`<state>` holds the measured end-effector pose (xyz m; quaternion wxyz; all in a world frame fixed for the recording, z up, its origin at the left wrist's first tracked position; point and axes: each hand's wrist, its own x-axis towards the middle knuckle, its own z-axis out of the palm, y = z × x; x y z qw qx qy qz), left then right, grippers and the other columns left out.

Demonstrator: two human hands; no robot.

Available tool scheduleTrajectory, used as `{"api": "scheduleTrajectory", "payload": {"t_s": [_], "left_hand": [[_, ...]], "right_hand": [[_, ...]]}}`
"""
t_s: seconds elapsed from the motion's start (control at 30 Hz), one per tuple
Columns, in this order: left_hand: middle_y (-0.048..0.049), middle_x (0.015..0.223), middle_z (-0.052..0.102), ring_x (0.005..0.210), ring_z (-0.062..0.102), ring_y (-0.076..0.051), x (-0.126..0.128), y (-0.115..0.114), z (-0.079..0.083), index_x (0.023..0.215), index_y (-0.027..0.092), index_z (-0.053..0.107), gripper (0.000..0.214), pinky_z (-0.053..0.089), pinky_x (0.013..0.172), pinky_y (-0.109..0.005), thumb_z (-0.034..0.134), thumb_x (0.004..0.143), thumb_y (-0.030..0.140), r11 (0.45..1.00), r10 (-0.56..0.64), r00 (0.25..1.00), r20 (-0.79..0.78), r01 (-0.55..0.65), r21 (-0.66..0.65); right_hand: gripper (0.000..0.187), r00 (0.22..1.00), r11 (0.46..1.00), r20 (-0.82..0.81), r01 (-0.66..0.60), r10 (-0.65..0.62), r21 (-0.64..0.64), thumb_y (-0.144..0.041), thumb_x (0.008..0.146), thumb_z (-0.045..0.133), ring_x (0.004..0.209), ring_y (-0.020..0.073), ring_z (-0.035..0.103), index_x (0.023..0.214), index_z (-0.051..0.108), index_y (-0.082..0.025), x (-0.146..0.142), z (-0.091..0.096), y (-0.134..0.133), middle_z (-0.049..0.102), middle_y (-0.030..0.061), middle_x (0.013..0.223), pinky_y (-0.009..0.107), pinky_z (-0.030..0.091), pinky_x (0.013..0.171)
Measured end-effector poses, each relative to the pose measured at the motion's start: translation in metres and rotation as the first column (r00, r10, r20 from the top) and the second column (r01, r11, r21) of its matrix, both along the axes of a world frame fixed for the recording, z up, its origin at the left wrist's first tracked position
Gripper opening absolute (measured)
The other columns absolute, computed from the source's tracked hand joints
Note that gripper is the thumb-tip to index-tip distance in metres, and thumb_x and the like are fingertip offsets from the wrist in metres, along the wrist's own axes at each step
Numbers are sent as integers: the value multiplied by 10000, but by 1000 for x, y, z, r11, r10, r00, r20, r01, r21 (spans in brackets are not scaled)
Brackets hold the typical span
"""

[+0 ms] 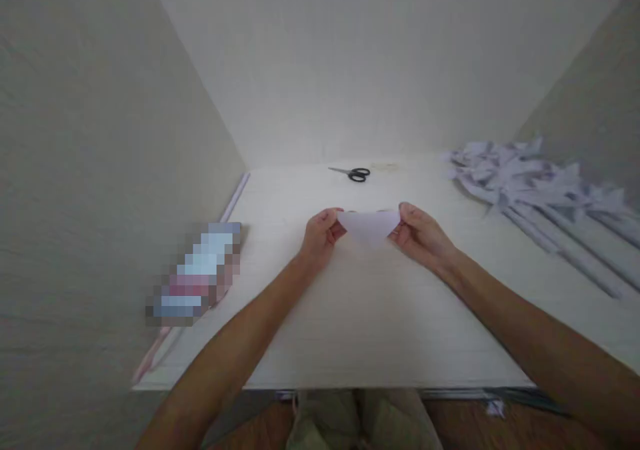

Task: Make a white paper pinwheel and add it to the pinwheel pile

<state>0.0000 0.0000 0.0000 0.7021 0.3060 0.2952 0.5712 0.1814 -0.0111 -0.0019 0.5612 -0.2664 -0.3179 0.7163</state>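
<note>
A small pale sheet of paper (370, 227), roughly triangular with its point toward me, is stretched between my two hands above the white table (360, 323). My left hand (323, 233) pinches its left corner between thumb and fingers. At the opposite corner, my right hand (420, 233) is closed on the paper in the same way. Behind the paper, on the table, lies a pair of scissors (356, 174) with black handles, its blades pointing left. Neither hand touches the scissors.
Several white paper flower-like shapes on rolled paper sticks (520, 183) lie piled at the right. Along the left edge rest a pale rolled stick (234, 200) and a blurred-out object (200, 273). Walls enclose the table at the back and sides. A paper scrap (495, 407) is below the front edge.
</note>
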Motion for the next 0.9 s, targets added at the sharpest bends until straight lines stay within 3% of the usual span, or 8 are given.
{"api": "scheduleTrajectory", "payload": {"t_s": [0.23,0.53,0.63,0.73,0.9], "left_hand": [[-2,642,638,581,587,-69,1,-13,5,679,129,560,76,458,554,-163,525,738,162,975,-220,966,138,224,-13],[5,632,627,572,578,-66,10,-23,2,673,141,542,84,460,571,-171,559,725,204,961,-274,953,132,277,-6],[-8,664,635,616,591,-78,8,-20,-2,685,132,555,94,473,627,-197,582,704,220,969,-247,967,58,247,3],[-25,720,644,676,598,-93,2,-12,-6,704,121,573,126,473,681,-224,606,672,239,989,-148,988,-54,149,17],[-6,704,615,673,562,-86,1,-9,-8,724,135,587,194,453,663,-229,633,620,293,998,27,937,-348,-9,55]], "right_hand": [[234,997,997,-15,-73,74,22,-240,611,685,570,72,558,576,459,-190,-4,7,-5,614,-34,611,174,448,552],[324,997,997,44,-72,70,38,-325,545,713,425,48,453,578,418,-197,-8,9,-10,505,-79,483,171,378,447],[316,995,998,104,-5,-1,62,-344,562,701,434,54,457,578,422,-195,-8,7,-4,510,-69,491,180,378,444],[302,974,986,165,141,-153,83,-334,583,686,470,63,483,581,418,-194,-5,0,3,511,-65,513,190,393,467],[241,843,900,316,391,-435,193,-327,641,628,475,61,480,627,420,-205,-2,-9,10,497,-78,505,179,378,466]]}}
